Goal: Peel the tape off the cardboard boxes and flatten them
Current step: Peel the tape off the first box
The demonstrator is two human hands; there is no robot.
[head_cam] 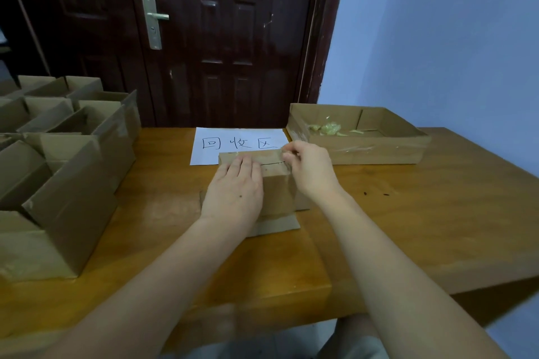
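Note:
A small cardboard box [277,189] stands bottom-up on the wooden table [408,213], its flaps spread out beneath it. My left hand [233,192] lies flat on its top and near side, fingers straight, pressing it down. At the top right edge of the box my right hand [309,166] pinches the end of the clear tape [280,153] that runs along the top seam. The tape is barely visible against the cardboard.
Several open cardboard boxes [67,172] crowd the table's left side. A low cardboard tray [364,151] at the back right holds crumpled tape [329,128]. A white paper sign [210,151] lies behind the box. A dark door stands beyond the table.

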